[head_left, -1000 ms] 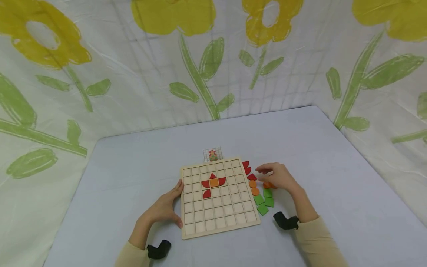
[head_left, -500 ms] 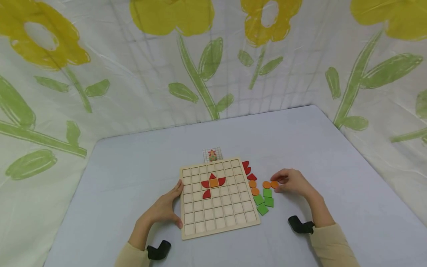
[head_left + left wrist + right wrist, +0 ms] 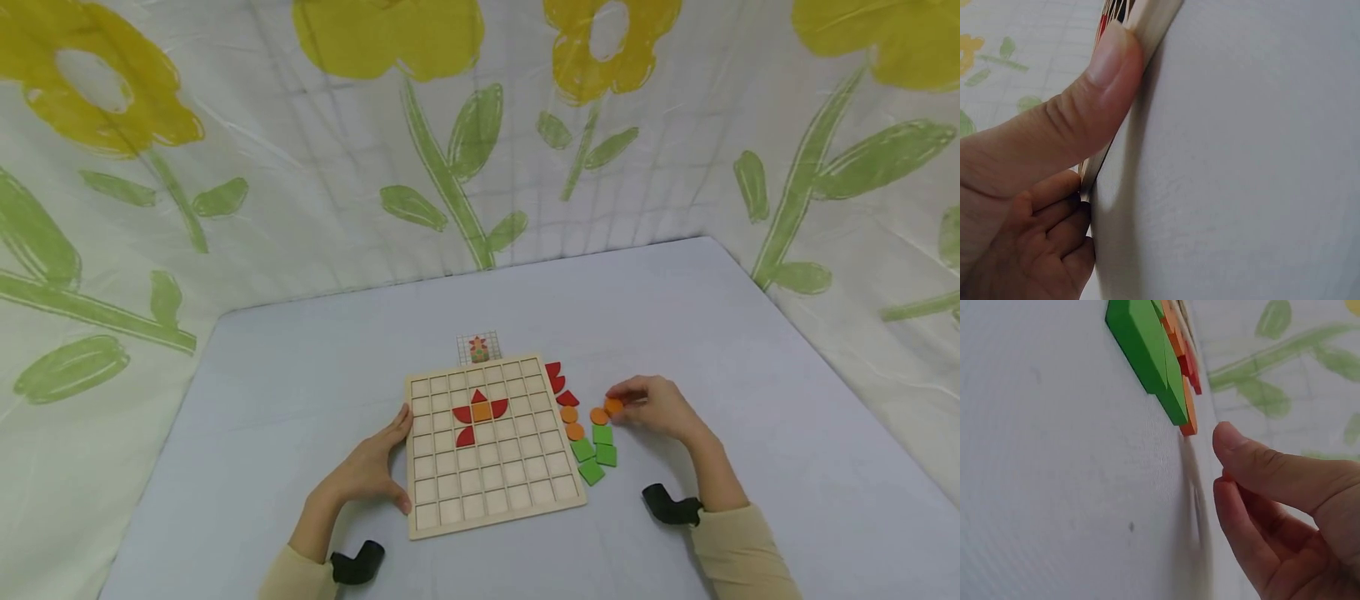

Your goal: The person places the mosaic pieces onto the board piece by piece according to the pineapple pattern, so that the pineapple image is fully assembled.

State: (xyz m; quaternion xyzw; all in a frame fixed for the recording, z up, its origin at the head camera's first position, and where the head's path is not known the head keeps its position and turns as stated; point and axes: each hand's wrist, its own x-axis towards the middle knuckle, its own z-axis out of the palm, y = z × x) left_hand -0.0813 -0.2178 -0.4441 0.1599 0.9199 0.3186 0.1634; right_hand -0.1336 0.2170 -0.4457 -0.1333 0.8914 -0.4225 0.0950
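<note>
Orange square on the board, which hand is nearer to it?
Left. The left hand touches the left edge of the board, left of the orange square; the right hand is farther, beyond the right edge, pinching an orange disc.

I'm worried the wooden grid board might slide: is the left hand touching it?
Touching. The left wrist view shows it: the thumb of the left hand rests against the edge of the wooden grid board, with no gap.

A pale, plain desk (image 3: 300,358) lies before a white backdrop (image 3: 285,200) printed with yellow flowers (image 3: 390,37), green stems (image 3: 442,171) and green leaves (image 3: 477,132); the faint grid lines across it are perhaps creases.
</note>
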